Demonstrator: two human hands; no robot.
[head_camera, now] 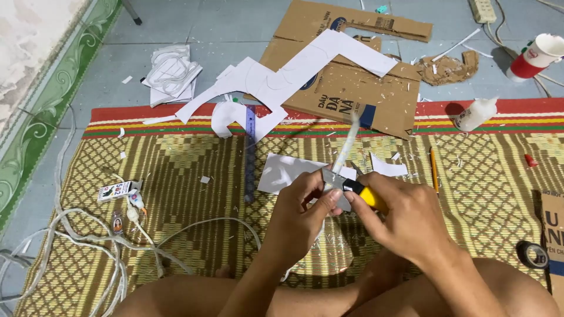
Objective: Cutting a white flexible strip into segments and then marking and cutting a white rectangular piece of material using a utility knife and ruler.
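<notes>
My right hand (405, 217) grips a yellow and black utility knife (365, 194), its blade at a small grey piece (333, 183) that my left hand (305, 211) pinches between thumb and fingers. A thin white strip (348, 142) rises from the piece, blurred. Both hands hover over a woven yellow and green mat (176, 199), above my crossed legs. Under the hands lies a white paper sheet (282, 171).
A purple ruler (250, 147) lies on the mat beside cut white paper shapes (276, 82) and brown cardboard (358, 88). A glue bottle (474, 114), a pencil (434, 170), a red and white cup (534, 57), a tape roll (533, 254) sit right. White cables (88, 240) coil at left.
</notes>
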